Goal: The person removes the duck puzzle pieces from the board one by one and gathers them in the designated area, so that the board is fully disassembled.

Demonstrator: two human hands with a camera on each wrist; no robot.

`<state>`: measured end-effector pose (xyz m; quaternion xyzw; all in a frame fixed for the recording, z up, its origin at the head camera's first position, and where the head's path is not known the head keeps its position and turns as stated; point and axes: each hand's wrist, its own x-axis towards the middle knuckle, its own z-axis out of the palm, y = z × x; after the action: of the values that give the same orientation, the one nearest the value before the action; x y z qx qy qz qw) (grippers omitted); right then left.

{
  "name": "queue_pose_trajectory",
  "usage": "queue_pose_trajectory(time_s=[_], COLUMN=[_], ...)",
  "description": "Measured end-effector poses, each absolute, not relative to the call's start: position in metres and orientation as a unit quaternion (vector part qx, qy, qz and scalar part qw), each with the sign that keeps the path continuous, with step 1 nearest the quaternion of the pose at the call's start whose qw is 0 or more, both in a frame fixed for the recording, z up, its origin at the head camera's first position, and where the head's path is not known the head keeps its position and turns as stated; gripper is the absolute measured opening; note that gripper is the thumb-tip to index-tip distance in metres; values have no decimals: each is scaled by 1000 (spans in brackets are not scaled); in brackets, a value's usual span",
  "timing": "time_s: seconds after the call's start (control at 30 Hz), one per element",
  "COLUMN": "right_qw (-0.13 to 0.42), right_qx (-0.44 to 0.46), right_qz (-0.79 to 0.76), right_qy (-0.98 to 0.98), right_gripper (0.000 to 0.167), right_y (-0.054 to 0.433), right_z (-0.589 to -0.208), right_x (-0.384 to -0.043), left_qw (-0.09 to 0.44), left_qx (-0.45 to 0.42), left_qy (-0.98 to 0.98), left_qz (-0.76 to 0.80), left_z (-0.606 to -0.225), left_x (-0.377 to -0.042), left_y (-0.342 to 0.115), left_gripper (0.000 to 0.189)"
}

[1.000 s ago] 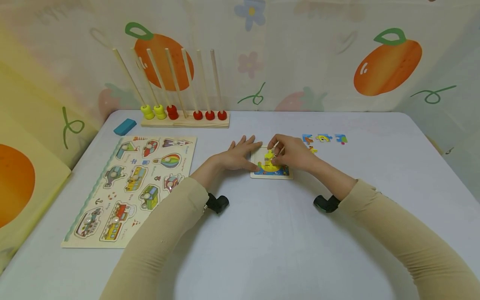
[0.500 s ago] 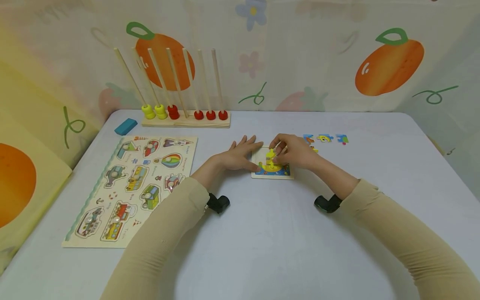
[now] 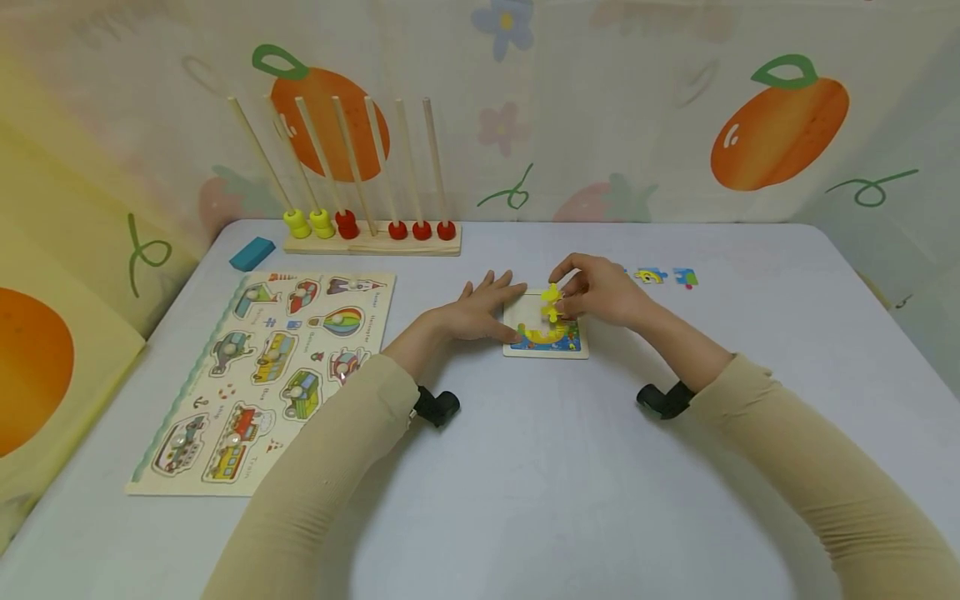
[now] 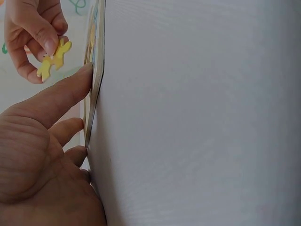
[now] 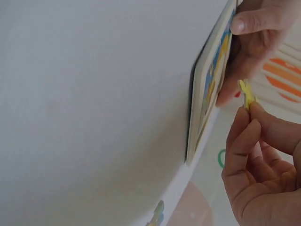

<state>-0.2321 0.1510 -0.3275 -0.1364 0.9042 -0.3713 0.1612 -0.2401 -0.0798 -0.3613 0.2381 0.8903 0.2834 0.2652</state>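
A small jigsaw board (image 3: 523, 312) lies in front of me, its lower part filled with blue and yellow pieces, its upper part bare. My left hand (image 3: 474, 316) rests at the board's left side with fingers spread; in the left wrist view the thumb (image 4: 70, 92) touches the board's edge. Just above the board, my right hand (image 3: 603, 292) pinches a yellow puzzle piece (image 3: 551, 304) between thumb and fingertips. The right wrist view shows that piece (image 5: 245, 92) raised clear of the board (image 5: 203, 101).
Loose puzzle pieces (image 3: 686, 277) lie behind and right of the right hand, some partly hidden by it. On the left is a large vehicle puzzle (image 3: 262, 375). Behind it stand a blue block (image 3: 252, 254) and a bead rack with upright rods (image 3: 375, 242).
My right hand has lifted the yellow piece off the board, moving slightly up and right, and the piece has tilted. The left hand has stayed in place.
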Motion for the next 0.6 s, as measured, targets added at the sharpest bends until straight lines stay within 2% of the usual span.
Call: queue_pose_trajectory(time_s=[0.6], right_qw=[124], right_qx=[-107], right_qz=[-376], right_qy=[912], right_gripper=[32], right_y=[188], right_z=[-319], right_x=[-236], left_qw=[263], left_qx=[236], left_qy=[891], left_qz=[285], left_z=[-363], left_x=[-241], left_y=[-80], left_gripper=[87])
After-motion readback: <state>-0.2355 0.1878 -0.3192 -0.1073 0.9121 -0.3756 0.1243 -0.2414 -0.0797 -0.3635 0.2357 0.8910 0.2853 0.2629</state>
